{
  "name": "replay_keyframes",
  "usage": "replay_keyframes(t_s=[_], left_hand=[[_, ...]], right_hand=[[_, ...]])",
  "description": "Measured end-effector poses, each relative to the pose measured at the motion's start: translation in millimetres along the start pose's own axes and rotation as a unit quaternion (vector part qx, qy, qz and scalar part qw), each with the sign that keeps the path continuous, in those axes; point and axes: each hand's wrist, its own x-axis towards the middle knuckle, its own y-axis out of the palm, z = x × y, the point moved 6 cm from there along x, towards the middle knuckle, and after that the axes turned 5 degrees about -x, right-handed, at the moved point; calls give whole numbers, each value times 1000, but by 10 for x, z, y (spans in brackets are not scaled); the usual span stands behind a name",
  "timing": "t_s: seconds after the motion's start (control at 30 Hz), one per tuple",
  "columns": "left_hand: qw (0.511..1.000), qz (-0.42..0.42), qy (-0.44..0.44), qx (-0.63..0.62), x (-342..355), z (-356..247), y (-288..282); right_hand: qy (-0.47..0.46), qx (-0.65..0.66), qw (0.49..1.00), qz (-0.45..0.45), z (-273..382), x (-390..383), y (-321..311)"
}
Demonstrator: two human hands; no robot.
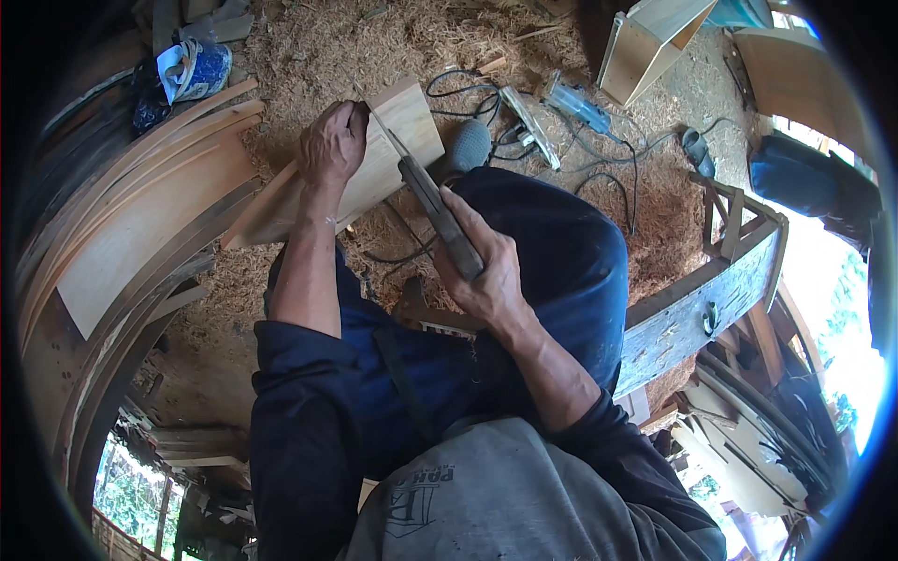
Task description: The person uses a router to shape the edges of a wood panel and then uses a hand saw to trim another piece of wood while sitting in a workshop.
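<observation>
My left hand (332,140) is closed at the upper edge of a pale wooden board (388,187), beside a long thin blade; its fingertips are partly hidden. My right hand (482,248) grips the dark handle of a saw-like tool (430,201), whose blade runs up along the board toward my left hand. The board is tilted in front of my bent leg (552,243) in dark blue trousers, near a grey shoe (465,145).
Wood shavings cover the ground. A blue power tool (580,107) and another tool (528,126) lie among cords. An open wooden box (645,47) stands at upper right, a paint-marked wooden frame (692,318) at right, stacked curved boards (140,234) at left, a bucket (192,70) upper left.
</observation>
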Motion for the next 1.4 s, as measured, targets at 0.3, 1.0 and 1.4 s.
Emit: replay_keyframes(t_s=[0.3, 1.0, 1.4], left_hand=[[1000, 10, 7, -1, -134, -7, -30], [999, 14, 47, 15, -70, -115, -4], [999, -9, 35, 13, -72, -73, 16]], right_hand=[[60, -8, 998, 21, 52, 153, 91], [110, -36, 992, 48, 0, 581, 243], [101, 6, 995, 9, -30, 443, 192]])
